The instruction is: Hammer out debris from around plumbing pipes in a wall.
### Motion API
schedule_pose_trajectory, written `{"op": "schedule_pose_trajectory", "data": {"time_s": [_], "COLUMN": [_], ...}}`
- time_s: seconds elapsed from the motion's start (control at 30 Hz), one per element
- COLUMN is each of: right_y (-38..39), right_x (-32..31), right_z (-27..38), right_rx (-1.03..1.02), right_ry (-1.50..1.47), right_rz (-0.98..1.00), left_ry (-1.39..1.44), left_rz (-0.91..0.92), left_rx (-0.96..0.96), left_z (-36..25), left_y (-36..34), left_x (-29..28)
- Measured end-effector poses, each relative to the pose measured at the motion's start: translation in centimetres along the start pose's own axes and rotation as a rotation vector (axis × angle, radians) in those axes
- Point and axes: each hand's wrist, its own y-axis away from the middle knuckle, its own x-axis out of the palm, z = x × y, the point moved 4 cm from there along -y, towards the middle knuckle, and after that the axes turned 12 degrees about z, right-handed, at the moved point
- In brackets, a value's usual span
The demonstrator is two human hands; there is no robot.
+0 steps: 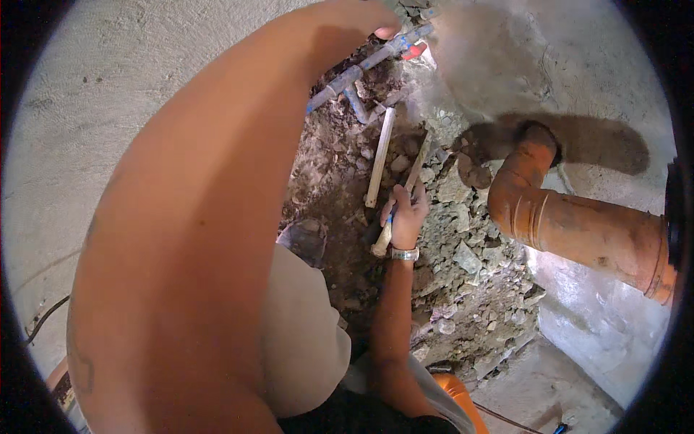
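Two hands over broken soil (325, 163): your right hand (409, 215) is wrapped around a dirt-streaked rod (417, 168), your left hand (365, 18) up by a blue-grey pipe (345, 82).
You seem to be working the rod over the ground, and the next move likely calls for a steady hold with its far end clear of the pipe; whether your left hand grips that pipe, I cannot tell. The rod slants beside a straight, pale strip (381, 155). Jagged grey rubble (463, 267) spreads to its right, near a smooth, scuffed, orange-brown elbow pipe (589, 230).
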Motion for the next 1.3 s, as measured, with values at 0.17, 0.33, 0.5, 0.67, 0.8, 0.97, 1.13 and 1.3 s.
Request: {"op": "schedule_pose_trajectory", "data": {"time_s": [0.17, 0.33, 0.5, 0.67, 0.8, 0.97, 1.13, 1.3], "right_y": [-0.3, -0.2, -0.3, -0.3, -2.9, -10.9, -16.5, -21.8], "right_x": [0.9, 2.0, 1.3, -0.2, 1.8, 4.8, 3.8, 8.5], "right_z": [0.1, -0.1, 0.0, 0.3, 3.4, 5.6, 4.2, 2.4], "right_rx": [0.027, 0.018, 0.002, 0.075, -0.012, -0.256, -0.304, -0.257], "right_ry": [0.037, 0.013, 0.003, 0.034, 0.42, 1.105, 1.247, 1.4], "right_rz": [0.02, 0.051, 0.017, 0.069, 0.27, 0.288, 0.268, 0.332], "left_ry": [-0.165, 0.071, -0.055, 0.304, 0.285, 0.209, 0.983, 1.282], "left_rz": [0.084, 0.353, -0.304, 0.017, 0.038, -0.468, -0.059, 0.02], "left_rx": [-0.093, 0.506, 0.023, -0.159, 0.004, 0.284, 0.672, 0.347], "left_z": [0.0, 7.1, 0.6, -3.4, -3.0, -3.4, -16.6, -24.2], "left_y": [-1.7, -0.8, 1.6, 11.2, 17.8, 27.8, 36.6, 41.1], "left_x": [1.0, -0.8, -3.0, -5.9, -3.3, -0.8, 8.4, 25.0]}}
